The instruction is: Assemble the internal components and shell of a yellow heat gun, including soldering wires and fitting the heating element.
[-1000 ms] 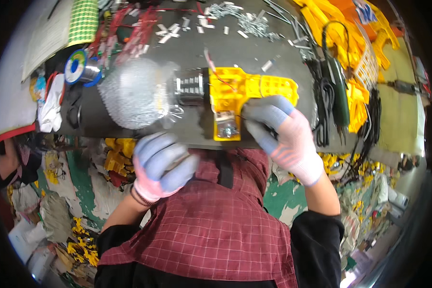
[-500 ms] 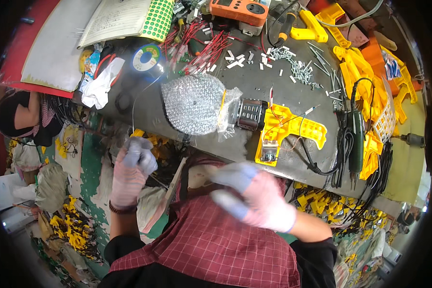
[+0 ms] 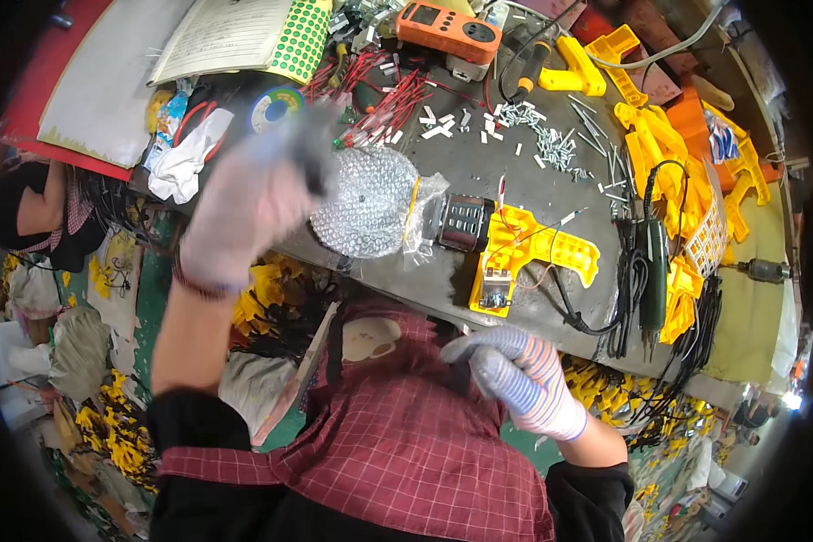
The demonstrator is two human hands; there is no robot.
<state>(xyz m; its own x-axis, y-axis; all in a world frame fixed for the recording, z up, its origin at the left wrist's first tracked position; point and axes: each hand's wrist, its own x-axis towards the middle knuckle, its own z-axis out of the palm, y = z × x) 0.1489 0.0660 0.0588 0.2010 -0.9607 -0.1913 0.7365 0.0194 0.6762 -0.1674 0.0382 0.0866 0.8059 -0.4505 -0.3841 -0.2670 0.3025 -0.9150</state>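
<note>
My left hand (image 3: 253, 199), in a striped glove and smeared by motion, is raised over the bench's left part. It is beside a wire spool (image 3: 275, 110) with a green and yellow label and partly covers it; its fingers cannot be read. In front of my apron, below the bench edge, my gloved right hand (image 3: 524, 375) is closed with thumb and fingers together; what they hold, if anything, is hidden. Between and beyond the hands lies a yellow pistol-shaped plastic shell (image 3: 551, 246) with thin wires inside. A black slotted part (image 3: 465, 222) joins it to a bubble-wrapped piece (image 3: 363, 203).
Loose screws (image 3: 551, 140), white connectors and red wires (image 3: 393, 104) lie across the bench. An orange meter (image 3: 449, 32) and an open notebook (image 3: 221, 41) are at the back. A green-handled tool (image 3: 654, 271) and yellow shells (image 3: 664, 149) stand right. Another person's arm (image 3: 41, 203) shows far left.
My left hand has risen from below the bench edge to over the bench by the spool. My right hand has shifted slightly right, its fingers now drawn together.
</note>
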